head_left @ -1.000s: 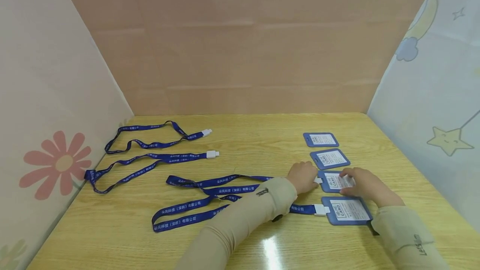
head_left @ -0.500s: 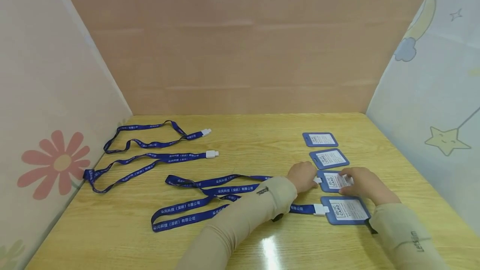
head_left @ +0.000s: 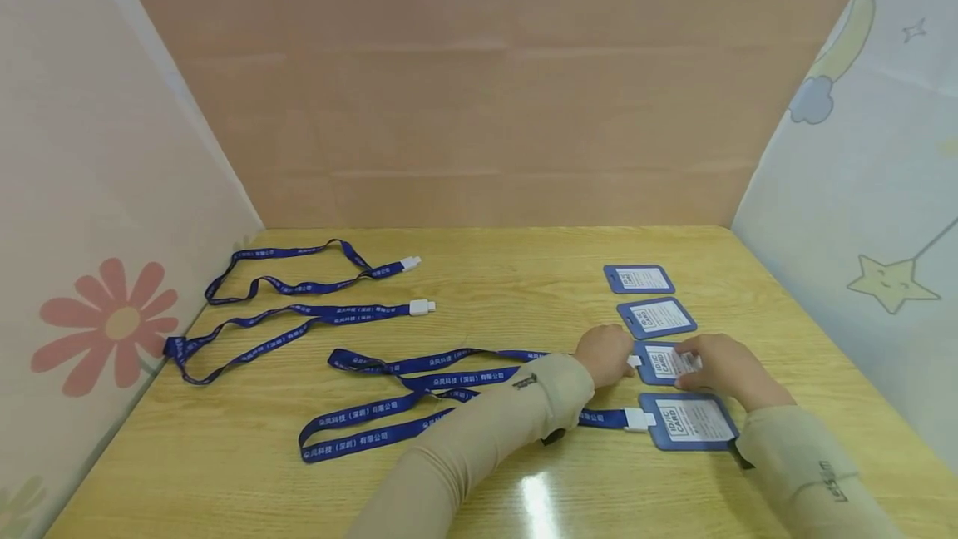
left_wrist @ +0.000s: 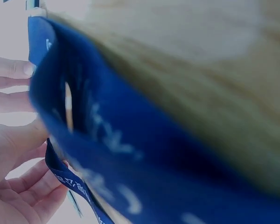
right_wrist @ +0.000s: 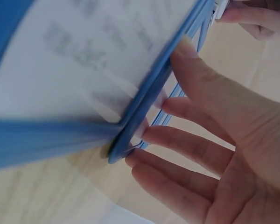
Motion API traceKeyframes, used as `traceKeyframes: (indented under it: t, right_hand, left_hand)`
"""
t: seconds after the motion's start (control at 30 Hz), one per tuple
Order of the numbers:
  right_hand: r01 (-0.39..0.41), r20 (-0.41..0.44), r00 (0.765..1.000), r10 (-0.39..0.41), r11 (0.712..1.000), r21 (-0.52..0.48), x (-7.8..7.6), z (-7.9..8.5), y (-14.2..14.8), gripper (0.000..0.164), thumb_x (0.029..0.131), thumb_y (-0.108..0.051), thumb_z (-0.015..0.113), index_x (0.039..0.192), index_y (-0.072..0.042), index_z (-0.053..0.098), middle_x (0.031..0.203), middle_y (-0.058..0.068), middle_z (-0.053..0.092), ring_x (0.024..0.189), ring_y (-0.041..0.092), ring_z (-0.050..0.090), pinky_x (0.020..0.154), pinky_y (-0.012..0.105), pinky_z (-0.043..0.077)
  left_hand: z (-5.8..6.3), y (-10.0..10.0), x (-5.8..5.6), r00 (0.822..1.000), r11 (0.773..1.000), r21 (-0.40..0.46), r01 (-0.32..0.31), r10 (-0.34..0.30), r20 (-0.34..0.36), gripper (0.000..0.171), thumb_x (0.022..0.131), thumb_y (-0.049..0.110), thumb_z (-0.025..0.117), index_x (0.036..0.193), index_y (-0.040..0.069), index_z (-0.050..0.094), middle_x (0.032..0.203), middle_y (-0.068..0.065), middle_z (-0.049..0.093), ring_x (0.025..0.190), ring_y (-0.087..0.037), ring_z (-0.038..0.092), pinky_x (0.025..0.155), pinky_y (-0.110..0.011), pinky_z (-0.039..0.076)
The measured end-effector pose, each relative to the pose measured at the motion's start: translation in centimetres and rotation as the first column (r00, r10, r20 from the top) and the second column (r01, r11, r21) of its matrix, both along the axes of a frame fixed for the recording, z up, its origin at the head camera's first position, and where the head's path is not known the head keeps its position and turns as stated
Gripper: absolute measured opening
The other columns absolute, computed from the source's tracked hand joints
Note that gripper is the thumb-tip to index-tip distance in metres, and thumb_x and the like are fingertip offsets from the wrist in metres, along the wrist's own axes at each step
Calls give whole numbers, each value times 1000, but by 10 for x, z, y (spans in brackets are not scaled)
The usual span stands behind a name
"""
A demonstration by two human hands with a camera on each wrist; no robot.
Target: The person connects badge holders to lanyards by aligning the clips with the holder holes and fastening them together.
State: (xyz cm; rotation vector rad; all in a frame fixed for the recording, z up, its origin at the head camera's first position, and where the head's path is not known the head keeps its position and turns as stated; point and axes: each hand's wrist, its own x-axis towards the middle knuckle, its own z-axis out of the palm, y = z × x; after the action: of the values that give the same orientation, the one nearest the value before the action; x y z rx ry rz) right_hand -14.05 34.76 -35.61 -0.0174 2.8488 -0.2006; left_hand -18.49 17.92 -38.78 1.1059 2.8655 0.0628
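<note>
My left hand [head_left: 604,354] pinches the end of a blue lanyard [head_left: 471,379] by its white clip [head_left: 634,361]. The clip's tip meets the slotted end of a blue ID card holder [head_left: 659,363], third from the back. My right hand [head_left: 724,368] grips that holder by its long edges, with the thumb on the near edge and fingers across, as the right wrist view also shows. In the left wrist view, blue strap [left_wrist: 98,116] passes in front of the left hand [left_wrist: 18,182] and hides part of it. The join between clip and holder is partly covered by the fingers.
Nearest the front, another card holder [head_left: 692,422] lies with its lanyard's white clip [head_left: 639,419] at its slot. Two more holders [head_left: 639,279] lie behind, without straps. Two lanyards [head_left: 374,310] lie at the left. A wall [head_left: 479,106] closes the table's back.
</note>
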Motion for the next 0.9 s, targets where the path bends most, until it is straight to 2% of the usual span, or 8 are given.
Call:
traceKeyframes:
  t: [0.1, 0.3, 0.53, 0.67, 0.9]
  right_hand:
    - [-3, -4, 1000, 3, 1000, 6, 1, -1, -1, 52, 72, -25, 79, 113, 4, 63, 109, 27, 63, 100, 44, 57, 84, 55, 45]
    - [-5, -2, 1000, 5, 1000, 14, 1, 0, -1, 52, 72, -25, 78, 113, 4, 64, 112, 28, 63, 102, 44, 58, 86, 56, 45]
    - [-21, 18, 1000, 21, 1000, 13, 0, 4, -3, 50, 72, -24, 78, 110, 6, 64, 107, 26, 65, 94, 38, 61, 83, 53, 47]
    - [-36, 10, 999, 36, 999, 12, -1, 5, -4, 50, 71, -24, 78, 109, 6, 65, 105, 26, 66, 90, 34, 62, 82, 51, 47]
    - [-9, 38, 999, 9, 1000, 0, -2, 1, -2, 49, 72, -24, 78, 110, 5, 65, 109, 27, 64, 90, 32, 61, 83, 52, 46]
  left_hand:
    - [0, 0, 0, 1000, 1000, 1, 3, -3, 8, 23, 82, 42, 67, 97, 25, 71, 88, 12, 65, 78, -2, 55, 70, -15, 44]
    - [0, 2, -2, 998, 999, 31, -36, 35, 46, 21, 81, 40, 68, 93, 23, 70, 85, 11, 63, 72, -3, 51, 66, -16, 44]
    - [4, 2, -2, 996, 999, 22, -33, 31, 78, 20, 82, 38, 68, 93, 22, 70, 89, 10, 64, 78, -3, 53, 72, -17, 45]
    - [4, 1, -3, 997, 999, 29, -34, 31, 77, 18, 81, 38, 69, 92, 23, 70, 89, 11, 64, 79, -3, 53, 72, -17, 44]
    - [3, 3, -1, 998, 999, 30, -35, 33, 50, 19, 80, 39, 70, 89, 23, 68, 83, 12, 64, 75, -3, 53, 69, -16, 43]
